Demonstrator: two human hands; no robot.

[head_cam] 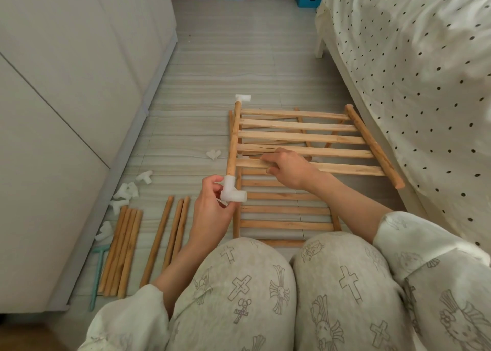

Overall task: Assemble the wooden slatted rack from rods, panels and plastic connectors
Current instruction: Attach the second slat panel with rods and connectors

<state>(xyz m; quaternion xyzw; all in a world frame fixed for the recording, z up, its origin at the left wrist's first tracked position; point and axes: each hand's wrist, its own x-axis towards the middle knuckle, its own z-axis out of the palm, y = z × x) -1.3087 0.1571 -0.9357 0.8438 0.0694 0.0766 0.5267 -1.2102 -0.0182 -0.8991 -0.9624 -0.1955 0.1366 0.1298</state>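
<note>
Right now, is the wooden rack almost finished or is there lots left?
Lots left. Done: the far connector sits on one end of the panel's side rod. In hand: the left hand holds the near connector at the rod's other end, while the right hand holds the slatted panel. Left: loose rods, spare connectors and another panel lie unjoined on the floor.

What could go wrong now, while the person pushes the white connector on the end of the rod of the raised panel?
1. The left hand pinches the white connector with its fingertips only; it may go on crooked or twist the wrong way.
2. The right hand grips just one slat of the raised panel, so the thin slat might bend or crack under pressure.
3. The panel's far side rod lies near the bed sheet and could snag it.
</note>
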